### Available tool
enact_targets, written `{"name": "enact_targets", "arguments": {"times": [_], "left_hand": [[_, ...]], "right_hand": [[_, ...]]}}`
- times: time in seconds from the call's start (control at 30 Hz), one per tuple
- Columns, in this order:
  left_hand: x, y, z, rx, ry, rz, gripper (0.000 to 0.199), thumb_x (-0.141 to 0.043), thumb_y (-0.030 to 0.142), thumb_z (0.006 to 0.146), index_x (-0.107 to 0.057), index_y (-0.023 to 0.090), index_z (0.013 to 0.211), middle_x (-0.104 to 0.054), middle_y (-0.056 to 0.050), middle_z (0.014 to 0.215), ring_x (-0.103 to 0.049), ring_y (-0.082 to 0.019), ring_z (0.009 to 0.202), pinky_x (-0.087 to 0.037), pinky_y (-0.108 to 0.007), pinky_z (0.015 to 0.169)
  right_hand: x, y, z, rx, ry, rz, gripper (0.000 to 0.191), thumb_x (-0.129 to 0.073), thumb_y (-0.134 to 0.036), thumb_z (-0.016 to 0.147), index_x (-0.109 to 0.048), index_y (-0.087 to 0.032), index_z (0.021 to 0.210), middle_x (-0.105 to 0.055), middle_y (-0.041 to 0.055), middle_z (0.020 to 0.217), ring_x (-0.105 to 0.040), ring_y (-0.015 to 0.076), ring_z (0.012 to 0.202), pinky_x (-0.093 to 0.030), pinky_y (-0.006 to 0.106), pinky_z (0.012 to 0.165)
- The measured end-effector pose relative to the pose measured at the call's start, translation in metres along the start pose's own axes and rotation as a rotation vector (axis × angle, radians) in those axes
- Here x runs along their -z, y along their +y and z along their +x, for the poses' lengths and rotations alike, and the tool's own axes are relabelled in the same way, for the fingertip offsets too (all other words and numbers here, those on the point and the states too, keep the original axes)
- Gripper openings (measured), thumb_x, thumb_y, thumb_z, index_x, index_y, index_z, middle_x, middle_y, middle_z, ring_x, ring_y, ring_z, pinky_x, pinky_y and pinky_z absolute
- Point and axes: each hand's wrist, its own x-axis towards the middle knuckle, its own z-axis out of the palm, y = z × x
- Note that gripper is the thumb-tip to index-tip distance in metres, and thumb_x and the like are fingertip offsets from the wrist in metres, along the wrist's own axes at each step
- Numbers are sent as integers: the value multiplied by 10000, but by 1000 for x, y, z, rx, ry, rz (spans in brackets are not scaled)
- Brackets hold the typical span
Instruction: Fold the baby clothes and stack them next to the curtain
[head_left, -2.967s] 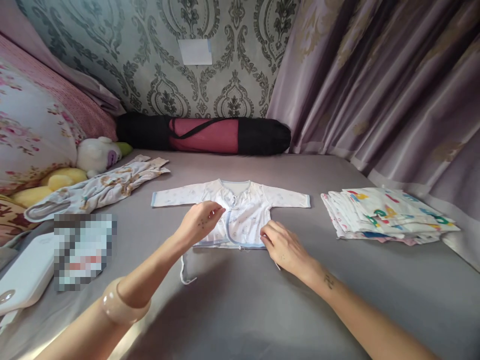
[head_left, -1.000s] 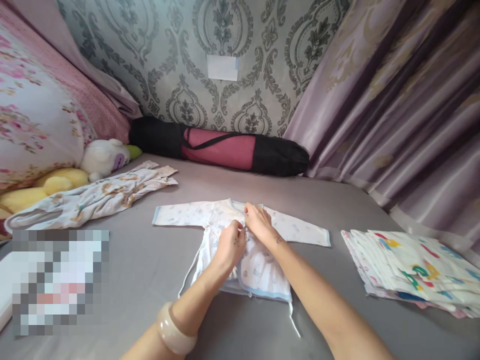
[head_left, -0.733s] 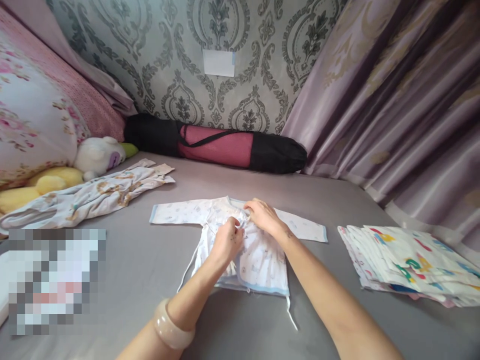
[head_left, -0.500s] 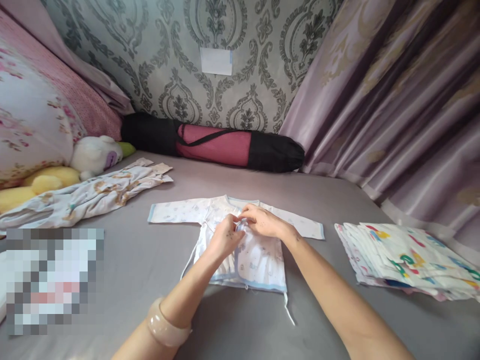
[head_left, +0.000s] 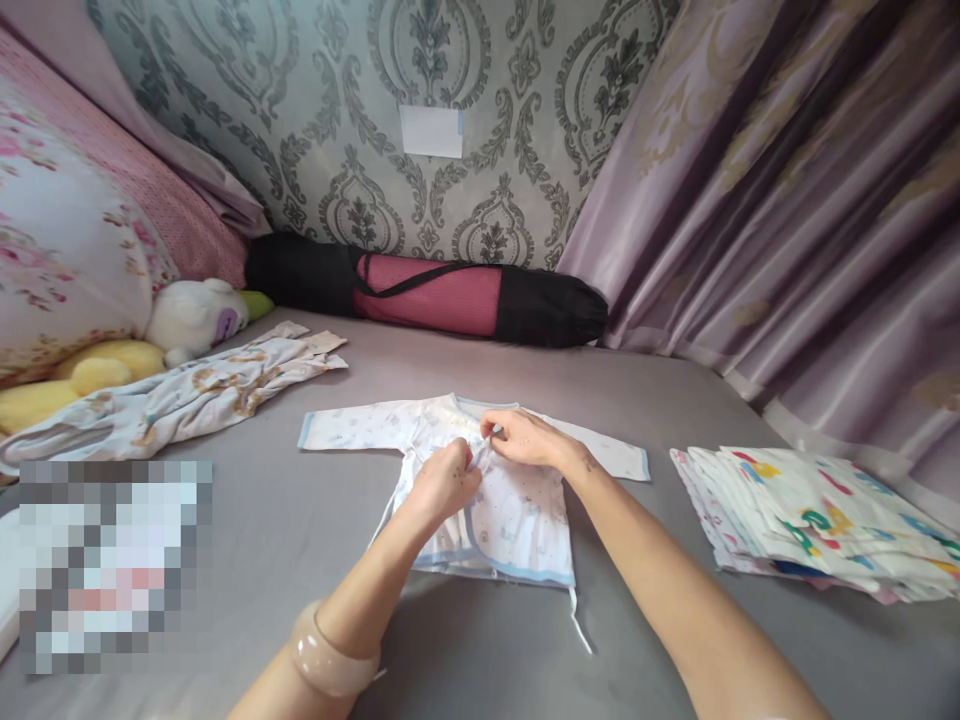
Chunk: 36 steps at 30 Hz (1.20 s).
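A white baby shirt (head_left: pixel 521 525) with light blue trim and small prints lies front up on the grey sheet, its sleeves spread to both sides. My left hand (head_left: pixel 450 480) is closed over the middle of its chest, fingers pinched. Just above and to the right, my right hand (head_left: pixel 525 438) pinches near the neckline. A thin pale strip, apparently one of the shirt's tie strings, runs between my fingertips; its ends are hidden. Another white tie string (head_left: pixel 580 620) hangs from the lower right hem. A pale bangle (head_left: pixel 330 650) circles my left wrist.
A stack of folded printed cloths (head_left: pixel 817 520) lies at right. On the left are a crumpled printed garment (head_left: pixel 225 385), plush toys (head_left: pixel 196 318), a floral pillow (head_left: pixel 67 230) and a blurred-out item (head_left: pixel 127 570). A black and pink long bag (head_left: pixel 427 292) lies along the wall.
My left hand has moved slightly down and left, away from my right hand, which stays near the neckline. The shirt's front overlap now lies flatter.
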Motion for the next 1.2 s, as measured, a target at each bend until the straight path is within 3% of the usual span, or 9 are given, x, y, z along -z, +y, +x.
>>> {"name": "enact_targets", "arguments": {"times": [0.1,0.2,0.47,0.63,0.77,0.97,1.2], "left_hand": [[-1,-1,1,21,-5,-93,149,-479,79,749,-448,217,797,-532,16,665,-526,-163,654,-304,-237,565],[-4,-3,2,45,-4,-131,195,-465,56,764,-461,200,896,-572,1,689,-551,-167,647,-325,-237,571],[1,8,-9,14,-51,196,205,-416,145,860,-484,173,1051,-673,-109,991,-622,-240,923,-371,-290,680],[8,11,-14,-49,-22,336,238,-465,181,844,-491,189,1081,-678,-82,1070,-523,-289,1093,-350,-383,834],[7,8,-14,-53,-19,354,287,-461,167,807,-496,180,1092,-679,-74,1080,-494,-297,1088,-320,-410,847],[4,4,-10,-30,-58,360,362,-439,144,779,-482,152,1138,-670,-104,1089,-509,-297,1070,-317,-403,841],[5,7,-13,-57,-46,462,321,-468,160,773,-512,130,1089,-631,-130,1104,-504,-320,1065,-344,-415,829]], "right_hand": [[-4,3,6,46,6,-20,287,-469,-146,804,-660,-208,1009,-678,26,1017,-599,156,899,-403,241,778],[-7,5,11,47,-12,-62,242,-490,-168,805,-674,-209,957,-673,30,978,-600,162,866,-409,249,760],[-18,15,15,72,-2,17,205,-483,-148,845,-659,-193,941,-632,49,979,-580,163,857,-426,277,784],[-21,29,14,64,-80,75,287,-491,-110,793,-658,-207,1005,-596,39,1040,-582,143,824,-443,266,779],[-16,22,9,47,-81,36,217,-511,-122,796,-635,-192,960,-576,45,1035,-565,140,795,-444,266,754],[-15,12,9,36,3,-22,143,-503,-153,858,-603,-200,947,-601,29,953,-562,158,842,-431,276,786],[-52,1,1,-33,236,-147,281,-419,-110,887,-555,-210,1112,-551,69,1134,-579,161,863,-454,284,771]]}}
